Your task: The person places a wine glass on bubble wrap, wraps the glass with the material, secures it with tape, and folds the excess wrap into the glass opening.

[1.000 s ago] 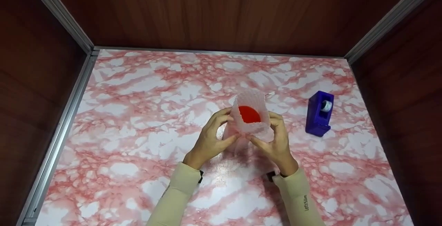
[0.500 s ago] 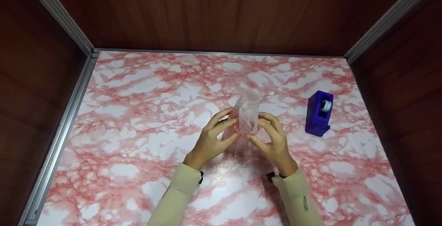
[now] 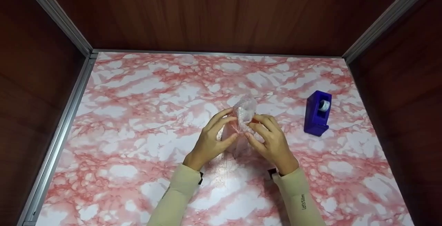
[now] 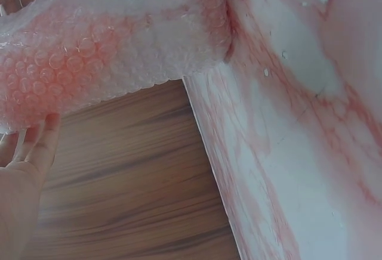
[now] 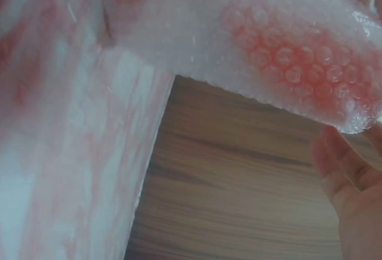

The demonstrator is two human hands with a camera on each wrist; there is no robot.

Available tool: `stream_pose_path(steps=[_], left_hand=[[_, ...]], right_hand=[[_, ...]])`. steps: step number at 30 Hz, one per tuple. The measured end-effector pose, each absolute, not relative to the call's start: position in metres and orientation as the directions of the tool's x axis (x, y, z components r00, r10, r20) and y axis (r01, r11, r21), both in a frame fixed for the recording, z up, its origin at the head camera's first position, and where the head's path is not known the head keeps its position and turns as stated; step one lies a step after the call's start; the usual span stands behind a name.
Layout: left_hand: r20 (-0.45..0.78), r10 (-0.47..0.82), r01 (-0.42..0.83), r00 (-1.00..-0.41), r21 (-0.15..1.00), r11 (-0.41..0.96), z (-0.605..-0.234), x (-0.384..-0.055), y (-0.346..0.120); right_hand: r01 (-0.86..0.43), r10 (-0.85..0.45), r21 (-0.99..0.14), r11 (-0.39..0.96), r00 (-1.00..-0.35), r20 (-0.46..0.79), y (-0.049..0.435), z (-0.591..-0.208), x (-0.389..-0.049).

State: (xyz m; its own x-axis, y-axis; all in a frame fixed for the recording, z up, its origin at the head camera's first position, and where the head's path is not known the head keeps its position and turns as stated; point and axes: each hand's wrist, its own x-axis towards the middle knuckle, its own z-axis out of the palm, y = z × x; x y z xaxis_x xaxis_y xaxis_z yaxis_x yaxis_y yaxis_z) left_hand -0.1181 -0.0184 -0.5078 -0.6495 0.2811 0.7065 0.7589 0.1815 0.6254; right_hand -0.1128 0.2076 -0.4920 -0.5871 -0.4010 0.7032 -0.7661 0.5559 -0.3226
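An upright roll of clear bubble wrap (image 3: 246, 109) stands on the table between my hands, its top edges pressed together. Something red-orange shows blurrily through the bubbles in both wrist views; its kind is hidden by the wrap (image 4: 143, 39). My left hand (image 3: 209, 143) pinches the top of the wrap from the left, thumb near the front edge. From the right, my right hand (image 3: 272, 143) pinches the same top, its thumb close to the left thumb. Fingertips of the right hand (image 5: 358, 182) touch the wrap's side in the right wrist view.
A blue tape dispenser (image 3: 317, 113) with a roll of clear tape stands to the right of my hands. The pink-and-white marbled table (image 3: 138, 115) is bounded by dark wood panels (image 3: 214, 15) and metal rails (image 3: 62, 129).
The wrap's open top has been squeezed and folded inward, covering the red-orange thing that showed inside a second ago. The right fingers have moved slightly left; the left hand stays nearly in place.
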Motion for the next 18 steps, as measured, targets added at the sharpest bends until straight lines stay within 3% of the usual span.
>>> stream_pose_path(steps=[7,18], left_hand=[[0.734,0.299,0.79,-0.61,0.589,0.17,-0.5096,-0.1171,-0.0159],[0.668,0.364,0.761,-0.649,0.575,0.301,-0.5087,-0.1136,-0.0169]], right_hand=[[-0.788,-0.453,-0.329,0.52,-0.582,0.676,0.2084,-0.4863,-0.1179],[-0.753,-0.416,-0.404,0.52,-0.636,0.651,0.2094,-0.4912,-0.1128]])
